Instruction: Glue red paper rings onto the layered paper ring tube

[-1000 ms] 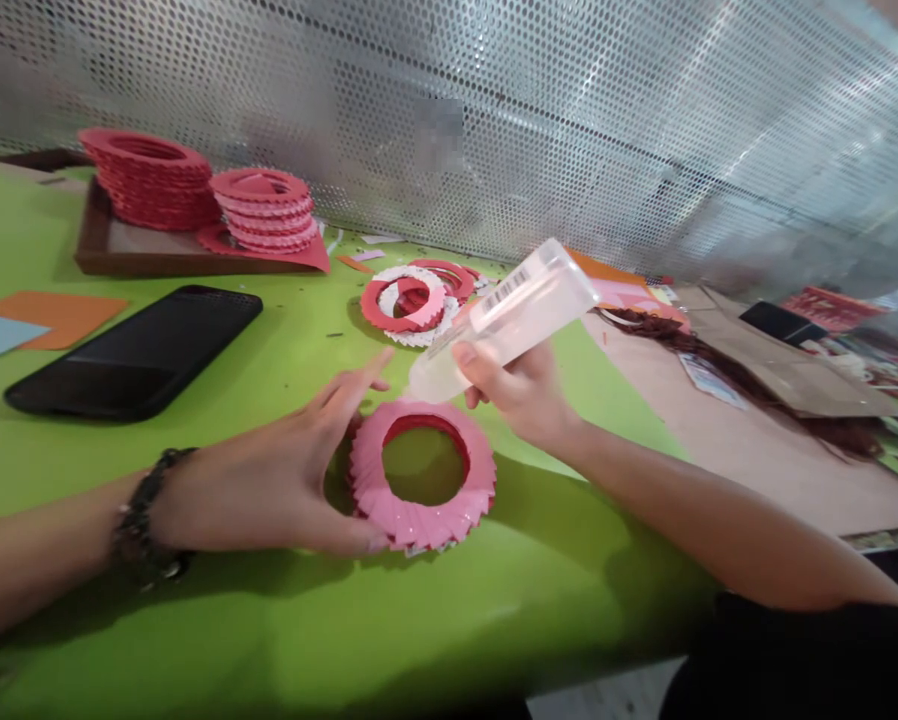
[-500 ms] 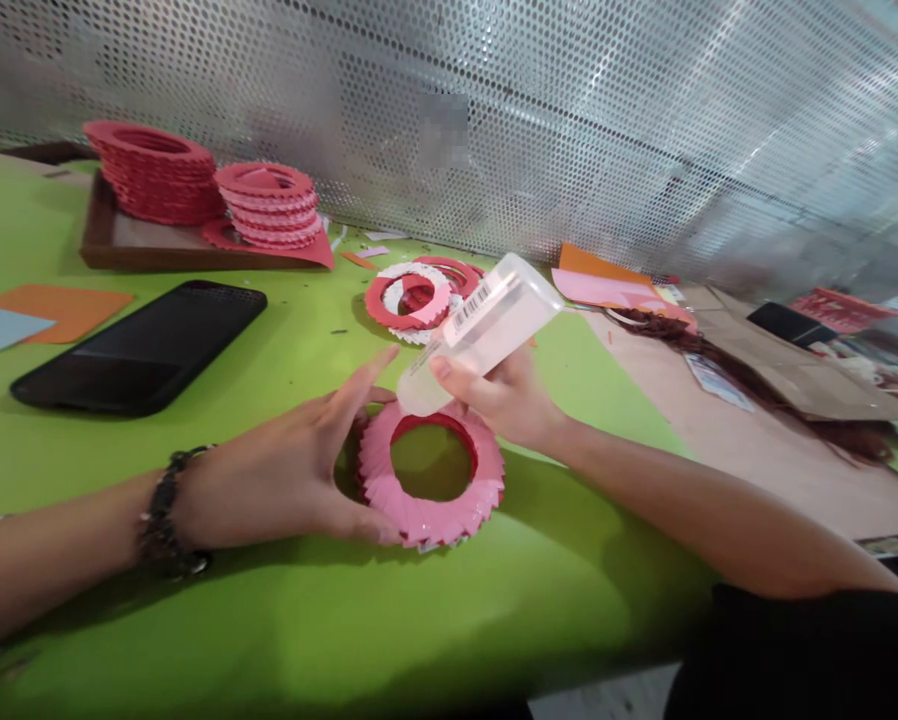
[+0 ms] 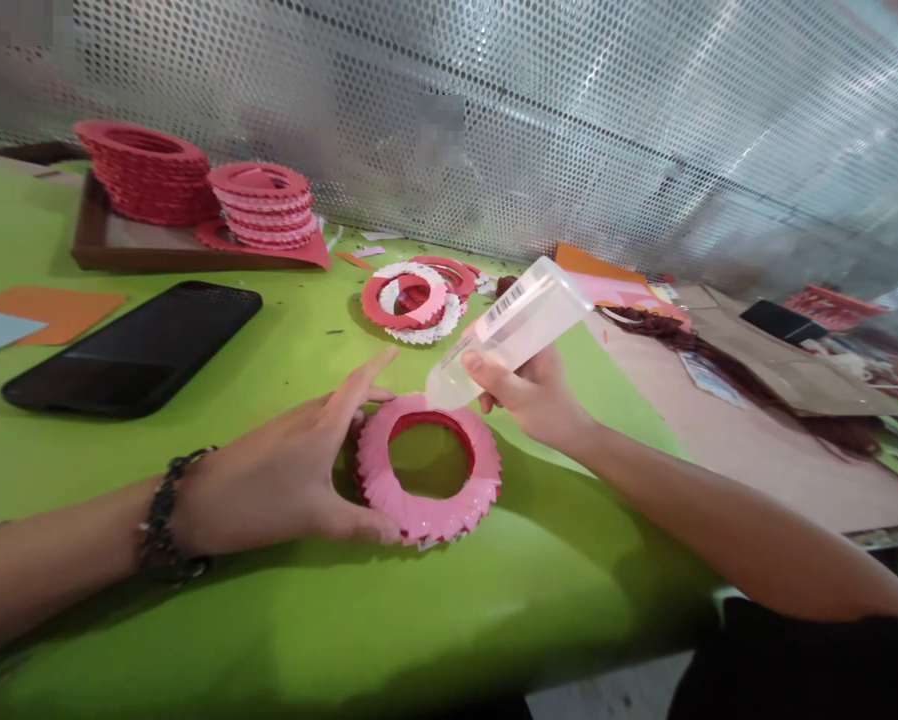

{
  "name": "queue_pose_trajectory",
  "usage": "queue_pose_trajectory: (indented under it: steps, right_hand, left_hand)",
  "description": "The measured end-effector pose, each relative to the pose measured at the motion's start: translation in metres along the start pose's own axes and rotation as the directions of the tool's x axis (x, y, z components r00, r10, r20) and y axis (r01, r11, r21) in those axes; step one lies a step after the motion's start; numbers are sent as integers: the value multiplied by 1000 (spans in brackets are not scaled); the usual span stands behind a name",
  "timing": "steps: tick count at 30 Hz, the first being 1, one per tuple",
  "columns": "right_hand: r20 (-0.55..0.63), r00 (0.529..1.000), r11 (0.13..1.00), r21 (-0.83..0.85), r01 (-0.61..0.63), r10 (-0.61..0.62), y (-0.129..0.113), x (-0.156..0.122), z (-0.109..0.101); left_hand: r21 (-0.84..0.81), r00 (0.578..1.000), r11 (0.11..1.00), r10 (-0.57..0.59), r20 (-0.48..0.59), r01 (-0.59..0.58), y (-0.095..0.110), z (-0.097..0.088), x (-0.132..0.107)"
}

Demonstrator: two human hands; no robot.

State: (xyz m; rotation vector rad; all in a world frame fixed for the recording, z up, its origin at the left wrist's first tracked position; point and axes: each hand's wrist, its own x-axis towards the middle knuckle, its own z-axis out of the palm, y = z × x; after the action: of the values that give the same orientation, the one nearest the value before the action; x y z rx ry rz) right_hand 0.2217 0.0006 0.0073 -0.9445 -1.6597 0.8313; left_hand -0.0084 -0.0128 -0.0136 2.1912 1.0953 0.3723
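Note:
A pink folded-paper ring [image 3: 378,440] with a scalloped edge lies on the green tabletop, red showing along its inner wall. Glossy spots dot its lower face. My left hand [image 3: 284,470] steadies it from the left, thumb against the lower rim and fingers at the upper left. In my right hand [image 3: 528,390] is a translucent glue bottle [image 3: 524,320] with a barcode label, its lower end tilted down to the ring's top edge. The tip's exact contact with the paper is hard to make out.
Behind the bottle lie red and white paper rings [image 3: 404,300]. A tray [image 3: 156,258] holds stacked red rings [image 3: 149,175] and pink-red rings [image 3: 265,210]. A black phone [image 3: 134,350] rests at left near orange paper [image 3: 59,310]. Cardboard [image 3: 786,360] sits at right, before a perforated metal panel [image 3: 389,120].
My right hand has moved the glue bottle rightward along the top of the ring. My left hand and the ring have stayed nearly in place.

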Motion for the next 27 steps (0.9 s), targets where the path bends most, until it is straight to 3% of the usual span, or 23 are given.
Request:
queue_pose_trajectory:
  steps: [5,9,12,14,19,23,27]
  right_hand:
    - [-17,1000,999,-20,-25,25,-3,2,-4]
    - [22,997,997,7,71,-71,-6,8,12]
    - [87,987,990,-23,138,-136,-4,10,24]
    - [69,988,989,-37,142,-139,-1,10,26]
    - [52,991,993,-17,121,-120,2,9,18]
    - [65,993,994,-29,102,-100,0,6,11]
    - [5,996,995,-55,87,-87,-1,3,6]
  left_hand:
    - [1,999,999,42,-28,-42,0,0,0]
    - [2,994,996,90,-61,-91,3,2,-1]
    - [3,996,998,65,-67,-65,6,4,0]
    - [2,996,998,58,-68,-58,6,5,2]
    - [19,994,997,71,-84,-70,3,5,2]
    - [-16,998,999,27,-60,-28,6,4,1]
    - [-27,998,999,-31,-55,29,10,5,3]
